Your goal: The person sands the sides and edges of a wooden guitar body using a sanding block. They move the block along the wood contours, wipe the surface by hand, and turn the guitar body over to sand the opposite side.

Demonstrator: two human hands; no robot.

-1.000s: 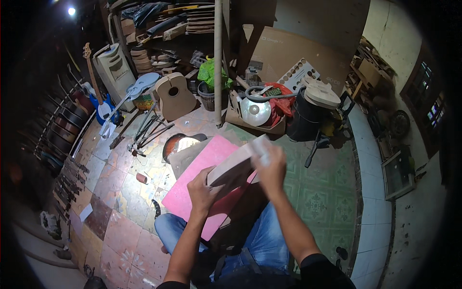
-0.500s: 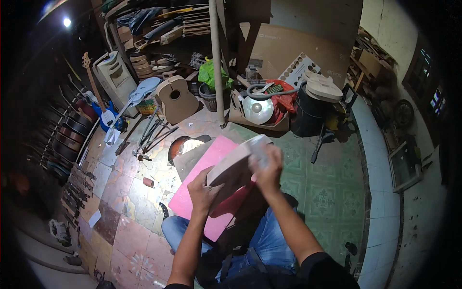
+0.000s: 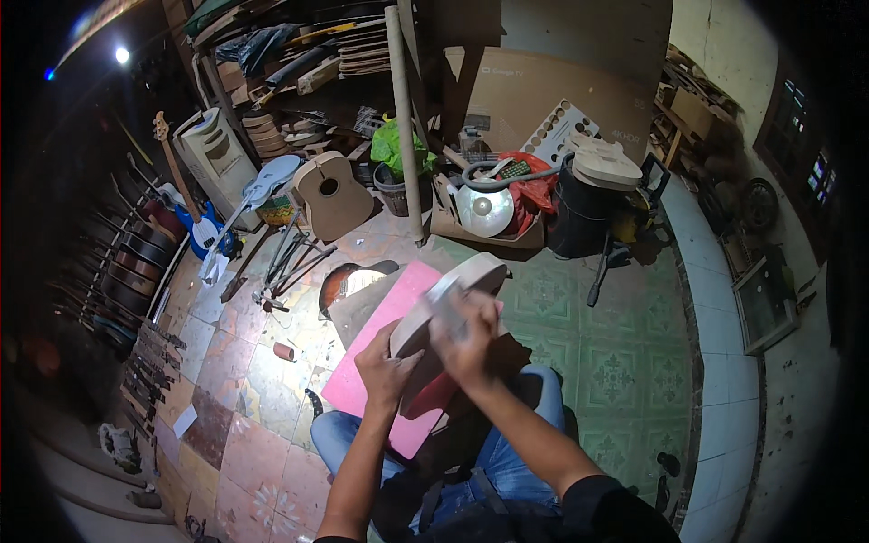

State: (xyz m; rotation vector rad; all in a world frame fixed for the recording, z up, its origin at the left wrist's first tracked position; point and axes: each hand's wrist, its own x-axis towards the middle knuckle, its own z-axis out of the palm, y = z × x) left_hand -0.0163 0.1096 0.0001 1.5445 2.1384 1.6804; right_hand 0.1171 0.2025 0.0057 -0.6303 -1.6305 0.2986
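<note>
A pale wooden guitar body (image 3: pixel 477 271) is tilted up on edge above a pink board (image 3: pixel 348 385) that lies across my lap. My left hand (image 3: pixel 385 366) is closed around the near left end of the body, thumb on its face. My right hand (image 3: pixel 466 339), smeared by motion, presses a grey sheet (image 3: pixel 445 291) that looks like sandpaper against the body's upper rim. The underside of the sheet is hidden. Part of the body's face is in shadow behind my right hand and wrist.
A sunburst guitar body (image 3: pixel 337 288) lies on the tiles beyond the board, and a small brown roll (image 3: pixel 283 351) sits to the left. Farther off stand an acoustic guitar body (image 3: pixel 337 204), a wooden post (image 3: pixel 405 127), a cluttered carton (image 3: pixel 493 233) and a black bin (image 3: pixel 575 217).
My right hand has slid left and nearer along the rim with the grey sheet. The guitar body has turned slightly, while my left hand keeps its hold.
</note>
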